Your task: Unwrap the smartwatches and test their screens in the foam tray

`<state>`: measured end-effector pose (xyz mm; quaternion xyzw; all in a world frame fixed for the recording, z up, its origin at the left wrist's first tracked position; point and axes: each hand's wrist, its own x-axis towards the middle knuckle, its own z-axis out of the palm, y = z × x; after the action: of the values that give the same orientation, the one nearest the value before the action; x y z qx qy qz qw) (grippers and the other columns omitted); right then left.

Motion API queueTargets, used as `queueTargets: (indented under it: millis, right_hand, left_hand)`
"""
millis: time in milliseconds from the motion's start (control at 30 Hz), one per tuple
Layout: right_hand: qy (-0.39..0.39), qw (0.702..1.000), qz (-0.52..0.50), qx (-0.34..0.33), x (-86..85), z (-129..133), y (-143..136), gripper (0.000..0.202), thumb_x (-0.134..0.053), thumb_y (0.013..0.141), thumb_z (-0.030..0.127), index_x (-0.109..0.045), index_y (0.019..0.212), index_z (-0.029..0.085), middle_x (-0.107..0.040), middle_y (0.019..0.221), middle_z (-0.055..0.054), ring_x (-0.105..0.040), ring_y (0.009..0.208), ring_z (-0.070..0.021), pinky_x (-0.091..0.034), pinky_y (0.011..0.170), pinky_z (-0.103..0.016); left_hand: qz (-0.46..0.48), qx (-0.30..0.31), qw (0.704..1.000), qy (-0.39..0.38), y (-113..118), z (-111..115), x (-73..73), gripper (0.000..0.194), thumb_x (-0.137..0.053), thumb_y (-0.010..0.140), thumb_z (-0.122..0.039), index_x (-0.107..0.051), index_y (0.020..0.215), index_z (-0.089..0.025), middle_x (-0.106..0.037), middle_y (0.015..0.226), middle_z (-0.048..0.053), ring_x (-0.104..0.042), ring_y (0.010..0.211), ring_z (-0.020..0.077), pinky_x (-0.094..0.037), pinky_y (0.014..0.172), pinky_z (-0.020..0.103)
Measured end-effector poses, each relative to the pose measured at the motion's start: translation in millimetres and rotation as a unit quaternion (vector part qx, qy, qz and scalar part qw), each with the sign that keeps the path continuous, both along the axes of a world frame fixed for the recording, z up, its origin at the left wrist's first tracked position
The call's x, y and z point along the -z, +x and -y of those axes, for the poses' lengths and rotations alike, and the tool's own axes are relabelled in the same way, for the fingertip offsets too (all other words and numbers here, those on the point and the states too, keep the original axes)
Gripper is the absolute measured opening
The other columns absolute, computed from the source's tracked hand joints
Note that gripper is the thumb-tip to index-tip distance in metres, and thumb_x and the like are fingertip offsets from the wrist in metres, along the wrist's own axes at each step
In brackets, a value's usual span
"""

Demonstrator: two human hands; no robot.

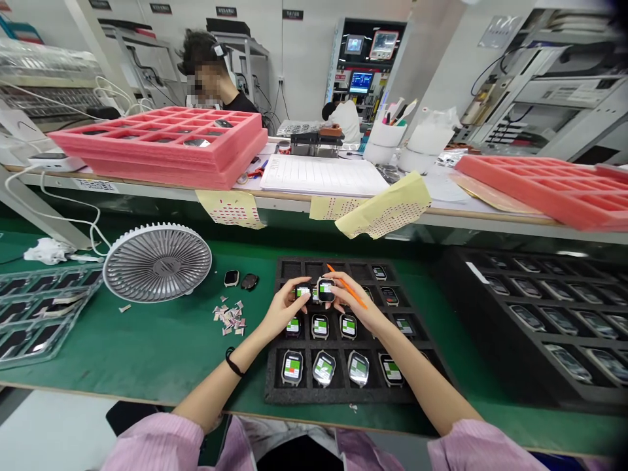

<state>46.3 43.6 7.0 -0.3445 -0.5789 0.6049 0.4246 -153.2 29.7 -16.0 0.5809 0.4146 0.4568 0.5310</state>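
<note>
"Smartwatch point(325, 290) in your right hand point(354, 302): how do you grip it?"

"You pinch its edges between nearly closed fingers, over the black foam tray point(338, 396), with an orange pen-like tool point(355, 296) across that hand."

"And your left hand point(283, 309)?"

"Its thumb and fingers close on a second watch point(303, 292), just beside the first."

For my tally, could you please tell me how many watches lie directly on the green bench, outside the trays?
2. A black-screened watch lies on the bench just right of the fan; a darker watch is to its right. The fan may hide others.
</note>
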Motion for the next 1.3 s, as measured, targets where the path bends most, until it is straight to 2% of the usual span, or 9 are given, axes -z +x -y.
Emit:
queueTargets:
  millis: [100,300,533,933,1133,1300]
  right_hand:
    - [0.001,1.000,0.003,-0.008,-0.9,1.4,-0.6,0.029,-0.061,0.085,0.036,-0.054,0.110,0.024,-0.062,0.098,-0.005,-0.062,0.066,-0.0151,-0.038,0.045,-0.023]
    - [0.006,1.000,0.002,-0.009,-2.8,2.1,-0.4,0.029,-0.060,0.086,0.035,-0.053,0.112,0.025,-0.060,0.101,-0.005,-0.061,0.068,-0.0146,-0.038,0.045,-0.023]
    - [0.007,1.000,0.002,0.002,-3.4,2.5,-0.5,0.028,-0.058,0.087,0.037,-0.053,0.111,0.024,-0.061,0.096,-0.004,-0.061,0.065,-0.0147,-0.037,0.044,-0.024]
    - [0.000,1.000,0.014,0.019,-5.2,4.1,-2.3,0.028,-0.063,0.083,0.040,-0.055,0.104,0.023,-0.060,0.085,-0.001,-0.060,0.059,-0.0122,-0.035,0.042,-0.022]
    - [-0.006,1.000,0.004,0.011,-2.3,3.3,-0.5,0.026,-0.057,0.087,0.041,-0.056,0.106,0.024,-0.062,0.085,-0.002,-0.060,0.060,-0.0135,-0.036,0.043,-0.023]
    - [0.001,1.000,-0.004,0.010,0.1,2.6,-0.4,0.025,-0.056,0.087,0.039,-0.056,0.106,0.024,-0.062,0.089,-0.003,-0.060,0.060,-0.0130,-0.036,0.044,-0.023]
  left_hand:
    - [0.011,-0.019,1.000,0.009,0.9,0.5,-1.7,0.044,-0.062,0.081,-0.043,-0.056,0.117,-0.018,-0.061,0.093,0.004,-0.054,0.057,0.0076,-0.045,0.054,0.020]
    - [0.003,-0.002,1.000,-0.019,-2.4,-1.4,0.5,0.052,-0.051,0.086,-0.051,-0.051,0.127,-0.019,-0.054,0.068,-0.001,-0.045,0.047,0.0075,-0.031,0.041,0.018]
    - [-0.007,-0.002,1.000,-0.018,-2.6,-2.4,4.0,0.053,-0.054,0.085,-0.050,-0.051,0.128,-0.019,-0.052,0.063,-0.001,-0.049,0.051,0.0103,-0.029,0.041,0.018]
    - [0.002,0.007,1.000,-0.021,-3.1,-2.0,2.8,0.054,-0.052,0.085,-0.052,-0.052,0.127,-0.019,-0.054,0.069,0.001,-0.049,0.049,0.0096,-0.031,0.040,0.019]
    - [-0.002,0.007,1.000,-0.018,-2.2,-2.6,5.7,0.052,-0.054,0.084,-0.050,-0.052,0.127,-0.020,-0.052,0.064,-0.001,-0.048,0.049,0.0101,-0.030,0.041,0.019]
    - [0.015,0.003,1.000,-0.022,-2.0,-1.1,1.5,0.052,-0.052,0.085,-0.050,-0.054,0.125,-0.018,-0.053,0.067,-0.001,-0.048,0.049,0.0089,-0.031,0.040,0.018]
